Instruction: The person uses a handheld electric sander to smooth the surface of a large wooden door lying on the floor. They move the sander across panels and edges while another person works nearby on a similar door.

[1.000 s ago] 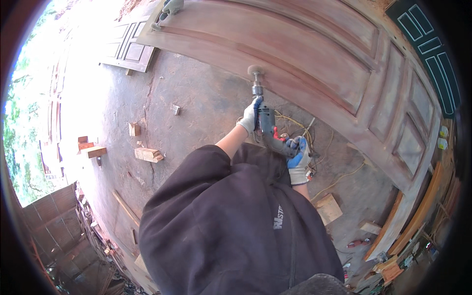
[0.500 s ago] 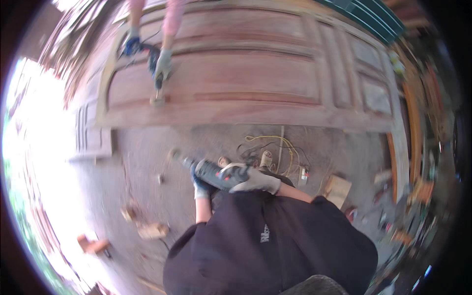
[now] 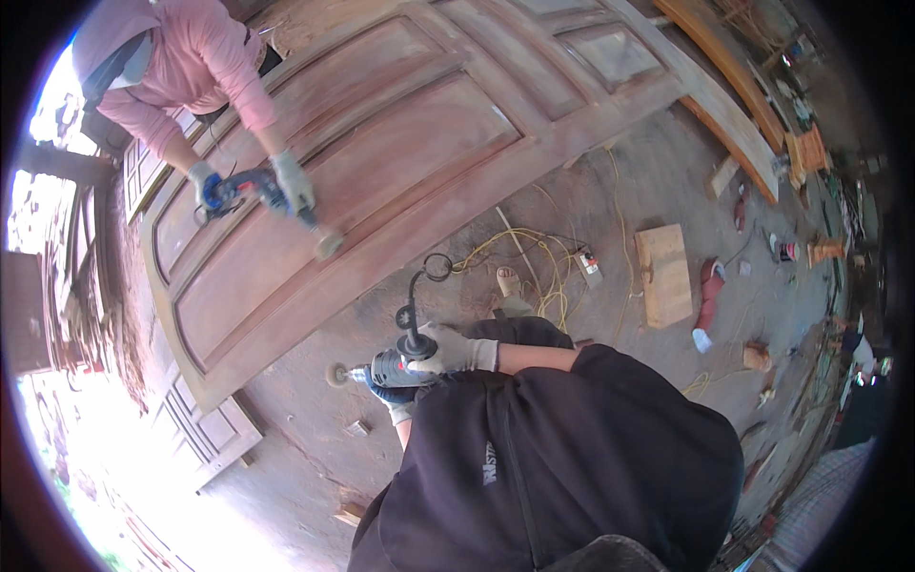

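Note:
Both my hands wear work gloves and hold a grey-and-black power drill close against my front. My left hand, mostly hidden beneath the drill's body, wraps it near the chuck. My right hand grips its rear end. A small round pale abrasive head sits on the drill's tip, pointing left and apart from the wood. From the drill's rear a black cord rises and curls into a loop. Beyond lies a large panelled wooden door with a reddish-brown surface.
Across the door, a person in pink presses another power tool with a round head onto the panel. Yellow cord, a power strip and a wooden block lie on the floor. A smaller panelled piece stands left.
My view has turned, so the door now slants. The drill's rear has tilted up, showing its cord, and my right hand has shifted on it. The other person's upper body has come into view.

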Demonstrator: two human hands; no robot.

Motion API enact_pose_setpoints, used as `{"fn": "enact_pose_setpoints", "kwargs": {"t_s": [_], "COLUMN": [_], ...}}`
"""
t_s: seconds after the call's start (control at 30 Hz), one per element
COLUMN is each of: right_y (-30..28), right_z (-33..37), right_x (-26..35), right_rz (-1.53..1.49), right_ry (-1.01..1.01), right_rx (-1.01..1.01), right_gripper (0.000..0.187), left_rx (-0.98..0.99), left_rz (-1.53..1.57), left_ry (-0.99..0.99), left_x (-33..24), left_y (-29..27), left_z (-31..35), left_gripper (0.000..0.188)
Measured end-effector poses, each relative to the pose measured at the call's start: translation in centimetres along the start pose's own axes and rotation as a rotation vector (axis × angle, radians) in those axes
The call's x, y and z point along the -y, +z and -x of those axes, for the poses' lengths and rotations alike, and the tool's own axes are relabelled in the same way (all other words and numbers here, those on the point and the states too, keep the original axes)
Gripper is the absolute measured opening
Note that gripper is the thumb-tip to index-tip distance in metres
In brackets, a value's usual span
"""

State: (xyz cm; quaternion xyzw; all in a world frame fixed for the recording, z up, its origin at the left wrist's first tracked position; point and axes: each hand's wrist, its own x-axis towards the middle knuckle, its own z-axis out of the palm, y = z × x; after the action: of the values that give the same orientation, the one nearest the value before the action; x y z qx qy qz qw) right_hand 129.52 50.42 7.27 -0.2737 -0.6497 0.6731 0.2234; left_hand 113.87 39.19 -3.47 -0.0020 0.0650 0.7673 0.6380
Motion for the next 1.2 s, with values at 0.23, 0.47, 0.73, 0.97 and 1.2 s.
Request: {"fn": "enact_pose_setpoints", "kwargs": {"t_s": [0.23,0.47,0.73,0.97,1.2], "right_y": [-2.6,-6.0,-6.3,-7.5,-9.4], "right_z": [4.6,7.7,6.1,5.7,6.6], "right_x": [0.5,-3.0,-5.7,-6.3,-6.5], "right_rz": [-0.47,-0.887,-0.814,-0.918,-0.947], "right_ry": [0.031,0.076,0.19,0.252,0.304], "right_rx": [-0.197,-0.51,-0.519,-0.511,-0.574], "right_gripper": [0.017,0.014,0.014,0.019,0.015], "left_rx": [0.039,-0.506,-0.578,-0.677,-0.665], "left_rz": [-0.208,-0.356,-0.431,-0.481,-0.529], "left_ry": [-0.27,-0.322,-0.317,-0.326,-0.372], "left_x": [-0.2,2.6,2.5,2.8,5.2], "left_y": [2.4,0.4,-0.6,-0.1,1.6], "left_z": [-2.4,-9.0,-11.3,-11.2,-12.3], "left_gripper": [0.041,0.023,0.028,0.032,0.032]}}
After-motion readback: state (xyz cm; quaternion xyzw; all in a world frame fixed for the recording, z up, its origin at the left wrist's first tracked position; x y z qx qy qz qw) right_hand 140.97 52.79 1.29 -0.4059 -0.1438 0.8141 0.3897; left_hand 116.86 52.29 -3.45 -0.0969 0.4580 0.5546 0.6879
